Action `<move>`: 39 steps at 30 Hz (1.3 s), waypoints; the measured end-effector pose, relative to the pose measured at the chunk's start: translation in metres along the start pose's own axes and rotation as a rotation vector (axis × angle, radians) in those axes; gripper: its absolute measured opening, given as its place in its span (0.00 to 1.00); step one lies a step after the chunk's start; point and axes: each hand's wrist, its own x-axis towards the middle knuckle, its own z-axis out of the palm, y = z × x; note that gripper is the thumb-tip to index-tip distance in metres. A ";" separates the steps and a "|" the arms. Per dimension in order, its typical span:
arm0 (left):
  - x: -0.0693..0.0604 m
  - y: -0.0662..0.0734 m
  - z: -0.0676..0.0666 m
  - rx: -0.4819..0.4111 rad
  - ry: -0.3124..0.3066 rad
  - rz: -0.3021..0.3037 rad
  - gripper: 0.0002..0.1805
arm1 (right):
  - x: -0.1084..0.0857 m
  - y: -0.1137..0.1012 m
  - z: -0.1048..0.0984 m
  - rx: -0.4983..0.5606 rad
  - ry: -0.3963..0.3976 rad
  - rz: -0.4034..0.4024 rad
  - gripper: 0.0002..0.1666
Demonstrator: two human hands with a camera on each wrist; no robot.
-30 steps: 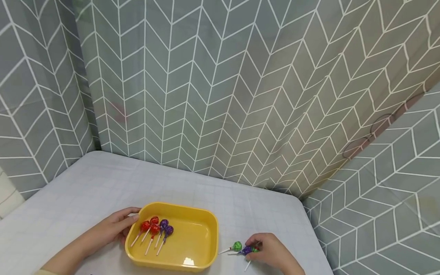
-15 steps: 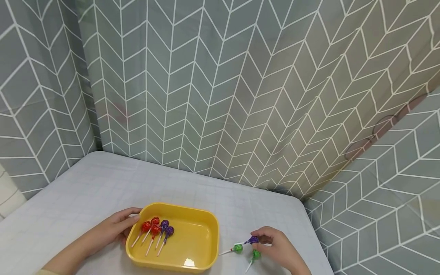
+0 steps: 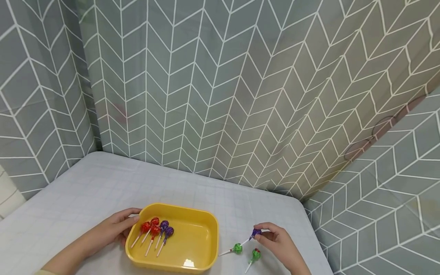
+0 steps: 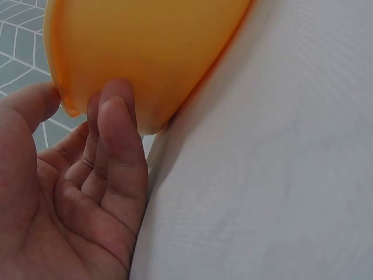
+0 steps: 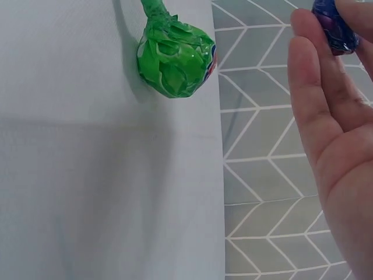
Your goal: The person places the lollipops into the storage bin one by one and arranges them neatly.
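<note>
The left hand [image 3: 117, 225] holds the left rim of a yellow tray [image 3: 206, 244], thumb at the rim and fingers against the outer wall, as the left wrist view shows with the hand [image 4: 87, 181] and tray [image 4: 151, 52]. To the right of the tray, the right hand [image 3: 278, 242] pinches a purple lollipop [image 3: 254, 233] by its wrapped head, its stick pointing down-left. In the right wrist view the purple wrapper [image 5: 335, 29] sits between the thumb and fingers of the hand [image 5: 344, 128]. Two green lollipops [image 3: 237, 248] [image 3: 256, 255] lie below it on the table.
Inside the tray's left part lie three red lollipops [image 3: 155, 230] and two purple lollipops [image 3: 169, 231]. The table [image 3: 165, 183] has a white cloth. Patterned grey curtains [image 3: 206, 95] hang behind it and at both sides.
The right hand has lifted the purple lollipop up and to the right, away from the two green ones, which now lie apart. The left hand and tray have stayed nearly still.
</note>
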 end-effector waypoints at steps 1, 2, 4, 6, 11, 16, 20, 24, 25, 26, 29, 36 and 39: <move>0.000 0.000 0.000 -0.001 0.000 0.000 0.36 | 0.000 -0.001 0.000 -0.004 0.005 0.004 0.24; 0.000 0.000 0.000 -0.005 -0.001 -0.001 0.36 | 0.000 -0.001 0.000 -0.006 0.009 0.008 0.25; 0.000 -0.001 -0.001 -0.009 -0.001 -0.001 0.36 | 0.001 -0.002 0.001 -0.002 0.015 0.014 0.27; 0.001 -0.001 -0.001 -0.009 0.000 -0.001 0.36 | 0.001 -0.002 0.001 0.005 0.017 0.021 0.28; 0.001 -0.002 -0.001 -0.007 -0.001 0.006 0.35 | 0.002 -0.002 0.002 0.016 0.034 0.034 0.28; 0.001 -0.003 -0.001 -0.009 -0.006 0.008 0.35 | 0.003 -0.001 0.004 0.013 0.053 0.028 0.27; 0.002 -0.002 -0.001 -0.006 0.001 0.006 0.36 | 0.004 0.000 0.007 0.020 0.041 0.024 0.28; 0.002 -0.003 0.000 -0.006 0.007 0.003 0.36 | 0.005 0.000 0.010 0.021 0.023 0.041 0.29; 0.002 -0.003 0.000 -0.006 0.006 0.003 0.36 | 0.005 0.000 0.010 0.014 0.023 0.045 0.29; 0.002 -0.002 0.000 -0.005 0.006 0.003 0.35 | 0.004 0.000 0.011 0.009 0.023 0.047 0.28; 0.003 -0.002 -0.001 -0.002 0.006 0.004 0.35 | 0.003 0.000 0.012 -0.011 0.024 0.032 0.27; 0.002 -0.004 -0.002 -0.008 -0.003 0.010 0.36 | 0.007 -0.006 0.017 -0.037 0.025 -0.003 0.27; 0.002 -0.004 -0.002 -0.008 -0.001 0.008 0.36 | 0.012 -0.013 0.019 -0.079 0.022 -0.019 0.27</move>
